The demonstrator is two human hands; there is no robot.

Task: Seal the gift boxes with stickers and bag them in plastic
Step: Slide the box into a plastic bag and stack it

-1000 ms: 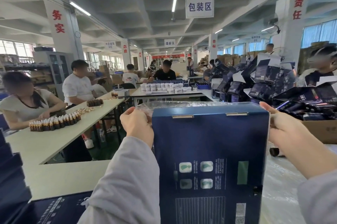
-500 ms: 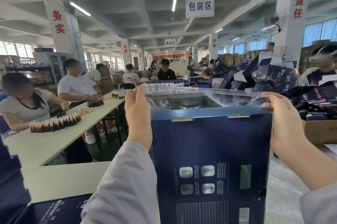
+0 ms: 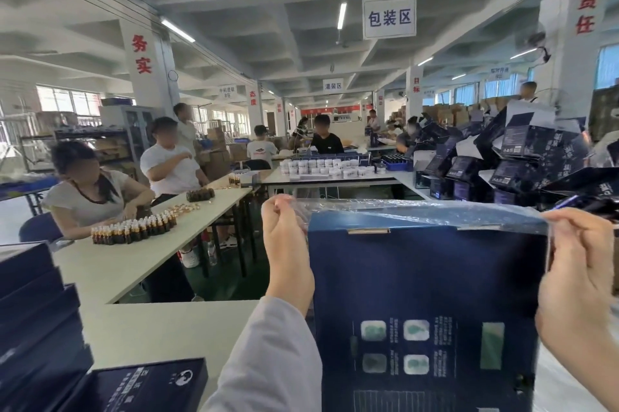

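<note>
Above the bench [image 3: 150, 328]: gift box [image 3: 425, 294] upright, apparently inside plastic bag [image 3: 418, 210] | left hand [image 3: 288, 244] and right hand [image 3: 582, 277] each pinch the bag's open mouth | closing bag remains; sticker seal not visible | stacked boxes [image 3: 33, 311] wait left

Matt dark-blue card on the box [image 3: 425, 277]; thin clear glossy film, crinkled, for the bag [image 3: 418, 210]; smooth pale matt tabletop [image 3: 160, 328]; soft grey cloth sleeve [image 3: 268, 361].

Both hands [image 3: 288, 244] [image 3: 582, 264] pinch a plastic bag [image 3: 418, 212] over the upright box [image 3: 425, 294].
</note>
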